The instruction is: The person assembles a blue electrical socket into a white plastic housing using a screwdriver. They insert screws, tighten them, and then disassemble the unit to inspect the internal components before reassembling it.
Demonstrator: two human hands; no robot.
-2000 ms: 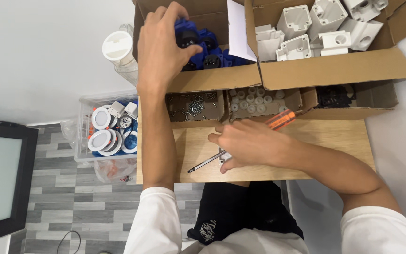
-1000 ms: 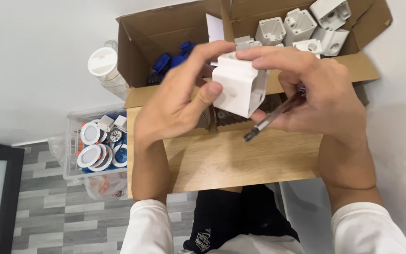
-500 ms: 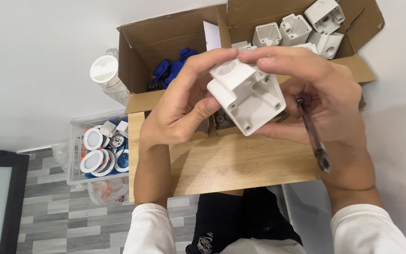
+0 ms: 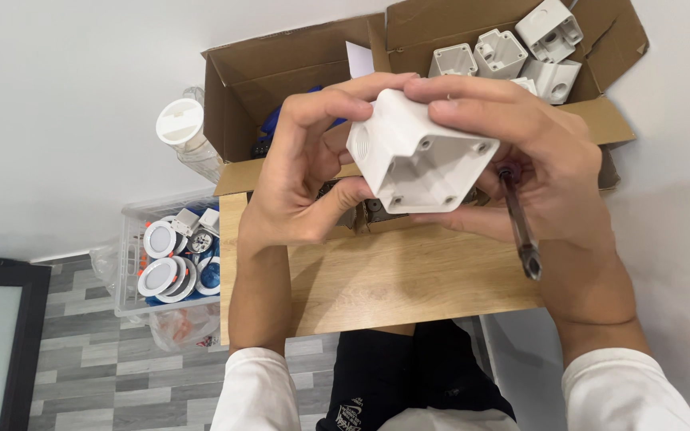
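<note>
Both my hands hold a white plastic junction box (image 4: 417, 156) up in front of the camera, its open side with several screw posts facing me. My left hand (image 4: 301, 172) grips its left side with fingers over the top and thumb under it. My right hand (image 4: 537, 172) holds the right side and also keeps a screwdriver (image 4: 519, 223) tucked against the palm, tip pointing down toward me.
A small wooden table (image 4: 377, 279) lies below. Behind it stand two open cardboard boxes: the left box (image 4: 241, 88) holds blue parts, the right box (image 4: 433, 24) several white junction boxes. A clear bin (image 4: 133, 239) of round white fittings sits on the left, a white-lidded jar (image 4: 180, 124) behind it.
My left hand left the box of blue parts and my right hand left the table; both now hold a white junction box, brought closer and turned open side toward me.
</note>
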